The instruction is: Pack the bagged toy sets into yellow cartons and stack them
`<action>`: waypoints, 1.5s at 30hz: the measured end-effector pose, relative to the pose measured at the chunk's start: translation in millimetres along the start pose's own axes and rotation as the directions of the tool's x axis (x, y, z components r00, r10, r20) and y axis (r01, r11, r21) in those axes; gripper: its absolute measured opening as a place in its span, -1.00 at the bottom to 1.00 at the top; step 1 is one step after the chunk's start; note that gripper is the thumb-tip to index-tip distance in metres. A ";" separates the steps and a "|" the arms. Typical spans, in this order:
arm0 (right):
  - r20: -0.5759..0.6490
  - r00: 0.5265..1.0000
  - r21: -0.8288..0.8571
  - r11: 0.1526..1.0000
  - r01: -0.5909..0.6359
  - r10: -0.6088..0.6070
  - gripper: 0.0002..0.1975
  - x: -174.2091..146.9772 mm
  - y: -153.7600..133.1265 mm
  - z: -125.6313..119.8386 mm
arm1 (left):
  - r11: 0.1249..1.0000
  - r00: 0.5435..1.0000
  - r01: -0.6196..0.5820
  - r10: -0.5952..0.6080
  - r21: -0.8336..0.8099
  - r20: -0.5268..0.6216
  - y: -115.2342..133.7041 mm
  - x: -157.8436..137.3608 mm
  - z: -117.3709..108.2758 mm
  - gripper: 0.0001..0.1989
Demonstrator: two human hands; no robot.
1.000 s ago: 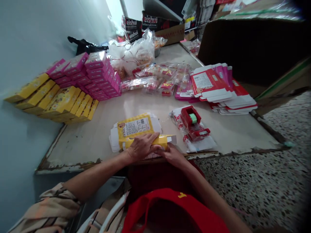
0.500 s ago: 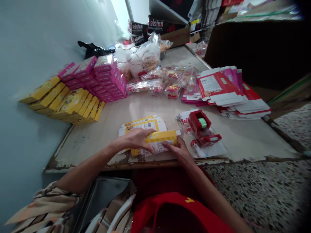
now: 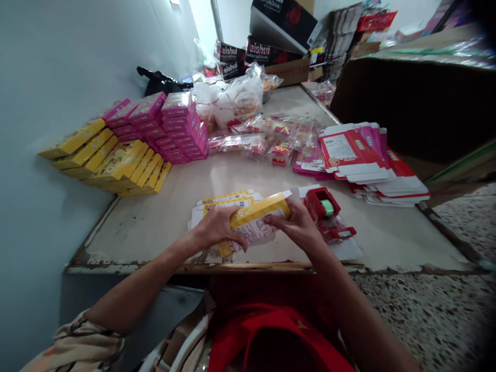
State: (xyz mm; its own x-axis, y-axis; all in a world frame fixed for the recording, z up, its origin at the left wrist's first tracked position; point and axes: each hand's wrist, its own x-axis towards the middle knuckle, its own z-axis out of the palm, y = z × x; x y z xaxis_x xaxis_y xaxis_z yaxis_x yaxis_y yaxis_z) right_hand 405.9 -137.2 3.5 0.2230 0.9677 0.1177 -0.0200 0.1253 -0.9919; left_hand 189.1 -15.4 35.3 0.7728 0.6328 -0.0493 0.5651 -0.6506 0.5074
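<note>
Between your two hands, just over the near side of the table [image 3: 186,181], is the yellow carton [image 3: 259,217], tilted so that its right end sits higher. Your left hand [image 3: 215,226] pinches the left end, thumb low by the printed front and fingers over the top; your right hand [image 3: 302,227] pinches the other end, thumb pressed on the front and fingers behind. Whether the carton touches what lies under it, you cannot tell from this angle. A white flap [image 3: 287,194] juts up at its right end, so that end looks not yet closed; the left end is hidden by your hand.

Just beyond and partly beneath your left hand lie flat yellow cartons [image 3: 225,200], not yet folded into shape. Near your right hand, on its outer side, a red tape dispenser [image 3: 314,206] with a green roll [image 3: 327,207] rests on a whitish plastic bag [image 3: 346,250].

Farther out, wrapped packets [image 3: 281,150] lie loose across the table, and to the right flat red and pink cartons [image 3: 360,155] are fanned in a pile. On the left, shaped yellow boxes [image 3: 120,165] sit in front of stacked pink boxes [image 3: 180,124]. Judging by these, you seem well along: many boxes look finished, this one part-formed, and the flat ones appear left to shape.
</note>
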 end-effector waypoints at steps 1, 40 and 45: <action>-0.021 1.000 -0.062 0.998 0.019 -0.021 -0.63 0.3 -2.5 2.4 | 1.000 0.996 0.024 -0.023 0.007 -0.089 -1.2 -4.7 7.4 -0.37; -0.018 0.985 0.301 0.940 -0.160 0.173 -0.35 -32.5 14.3 56.5 | 0.486 0.789 -0.162 -0.458 -0.859 -0.408 38.7 -49.5 69.1 -0.61; -0.102 0.941 0.245 0.925 -0.292 0.324 -0.58 -37.6 25.9 46.0 | 0.473 0.876 0.046 -0.442 -0.880 -0.192 19.9 -39.0 82.0 -0.51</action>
State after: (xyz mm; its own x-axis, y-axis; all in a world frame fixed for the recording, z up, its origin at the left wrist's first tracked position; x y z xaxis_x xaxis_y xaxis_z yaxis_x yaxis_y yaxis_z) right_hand 352.2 -160.3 -24.4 0.3026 0.9285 -0.2152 -0.3224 -0.1128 -0.9399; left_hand 193.9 -87.5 -23.3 0.3714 0.9228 -0.1022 0.0489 0.0905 0.9947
